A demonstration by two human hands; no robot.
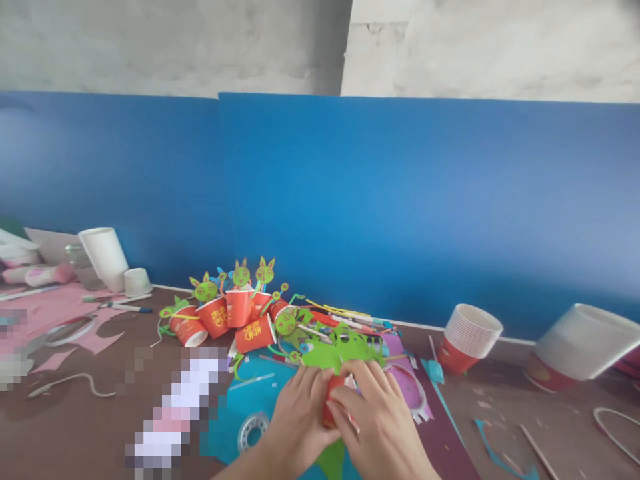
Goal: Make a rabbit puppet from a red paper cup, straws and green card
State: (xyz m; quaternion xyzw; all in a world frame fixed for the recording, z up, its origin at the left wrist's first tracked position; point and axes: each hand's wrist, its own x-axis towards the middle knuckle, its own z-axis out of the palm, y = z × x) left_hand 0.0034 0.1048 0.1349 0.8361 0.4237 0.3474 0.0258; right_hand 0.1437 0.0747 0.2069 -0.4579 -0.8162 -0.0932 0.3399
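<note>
Both hands meet over a red paper cup (334, 385) at the front middle of the table. My left hand (303, 410) wraps the cup's left side, fingers curled against it. From the right, my right hand (373, 407) closes on the cup with thumb and fingers bent; its palm side is hidden, as is most of the cup. Cut green paper (327, 353) lies just beyond the hands, with another green piece beneath them. Blue paper (260, 387) is spread below, and a tape roll (253, 432) rests on it, left of my left hand.
Behind the hands, several red cups (215, 317) bear green rabbit-like paper heads (265, 270). Stacked paper cups (467, 337) stand at right, near a larger tilted cup stack (583, 347). Pink paper (65, 317) and markers (125, 307) lie at left. A blue partition (400, 213) borders the table's back.
</note>
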